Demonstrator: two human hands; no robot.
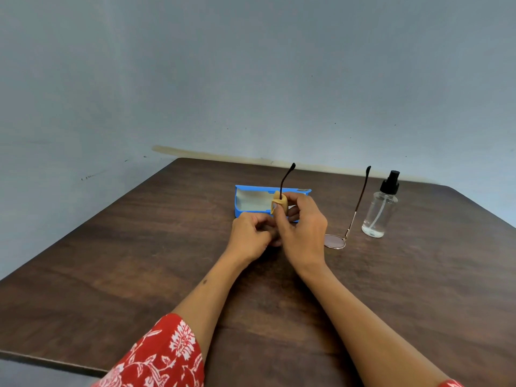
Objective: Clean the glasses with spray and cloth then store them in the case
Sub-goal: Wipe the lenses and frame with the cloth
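The thin metal-rimmed glasses (335, 241) are in front of me with both temple arms pointing up and away. One round lens shows to the right of my hands; the other is hidden. My left hand (250, 238) is curled around the frame's hidden part. My right hand (301, 227) pinches a tan cloth (280, 205) around the base of the left temple arm (285, 178). The blue case (245, 201) lies open just behind my hands, its pale lining showing. A clear spray bottle (379, 212) with a black pump stands upright at the right, apart from both hands.
Everything rests on a dark wooden table (139, 261) that meets a grey wall at the back. The table's near-left edge runs across the bottom left corner. A red patterned sleeve covers my left upper arm.
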